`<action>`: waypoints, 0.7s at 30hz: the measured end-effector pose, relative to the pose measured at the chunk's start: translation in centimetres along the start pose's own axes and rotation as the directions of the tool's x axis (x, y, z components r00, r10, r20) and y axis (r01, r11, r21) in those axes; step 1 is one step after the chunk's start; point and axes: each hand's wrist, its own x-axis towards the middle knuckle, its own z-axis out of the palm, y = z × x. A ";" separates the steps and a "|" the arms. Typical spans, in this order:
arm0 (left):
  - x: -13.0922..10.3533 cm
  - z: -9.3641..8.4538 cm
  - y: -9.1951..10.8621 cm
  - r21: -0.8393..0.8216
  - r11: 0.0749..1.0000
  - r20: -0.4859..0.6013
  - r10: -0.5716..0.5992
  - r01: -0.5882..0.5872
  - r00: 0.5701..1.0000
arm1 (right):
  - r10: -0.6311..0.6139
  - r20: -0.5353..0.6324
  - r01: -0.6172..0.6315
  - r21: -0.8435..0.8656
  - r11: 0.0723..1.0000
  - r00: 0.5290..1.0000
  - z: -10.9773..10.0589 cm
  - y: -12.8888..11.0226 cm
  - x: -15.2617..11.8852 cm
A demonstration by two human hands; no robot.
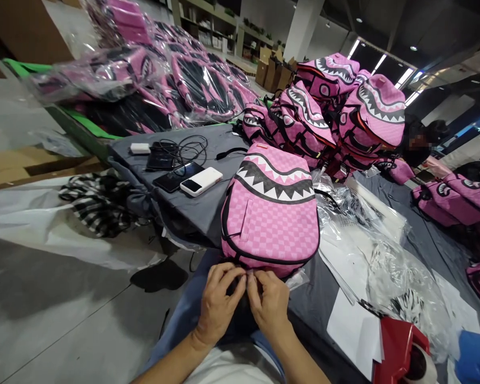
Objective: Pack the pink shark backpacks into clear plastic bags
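A pink checkered backpack (pixel 278 229) with a black-and-white shark-teeth band lies at the table's near edge, its bottom end toward me. My left hand (pixel 221 296) is pinched at that near end, thumb and fingers pressed together. Beside it my right hand (pixel 269 298) pinches at the same spot, the fingertips of both hands almost meeting. Whatever sits between the fingertips is too small and covered to make out. The backpack's underside is hidden from view.
More pink backpacks (pixel 304 114) are heaped behind. Plastic-wrapped ones (pixel 200 80) fill a green-edged bin at left. A white power bank (pixel 201 181), phone (pixel 178 177) and black cables (pixel 192 152) lie left. Clear bags (pixel 404 288), paper (pixel 354 325) and a red tape dispenser (pixel 400 346) lie right.
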 end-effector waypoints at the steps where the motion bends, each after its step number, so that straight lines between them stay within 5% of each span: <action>1: 0.2 -0.4 -0.3 0.081 0.986 0.019 0.147 -0.148 0.989 | 0.005 0.036 -0.004 -0.013 1.000 0.999 0.1 0.0 0.1; 4: 1.2 -1.5 -1.2 0.235 0.861 0.110 0.438 -0.452 0.892 | 0.031 0.102 -0.027 -0.042 0.999 0.994 0.3 0.2 0.3; 7: 2.2 -2.4 -1.8 0.266 0.746 0.211 0.574 -0.611 0.791 | 0.024 0.078 -0.025 0.016 1.000 0.997 0.3 0.2 0.3; 17: 3.6 -3.7 -0.8 0.200 0.779 0.352 0.509 -0.595 0.785 | -0.129 -0.067 0.134 0.073 0.988 0.989 0.1 -0.3 -0.3; 19: 4.7 -4.0 -0.6 0.090 0.780 0.445 0.525 -0.619 0.726 | -0.207 -0.102 0.214 0.057 0.975 0.973 0.1 -0.2 -0.3; 21: 6.4 -4.0 -0.5 -0.037 0.748 0.574 0.559 -0.663 0.599 | -0.272 -0.141 0.280 0.037 0.959 0.952 0.0 -0.1 -0.4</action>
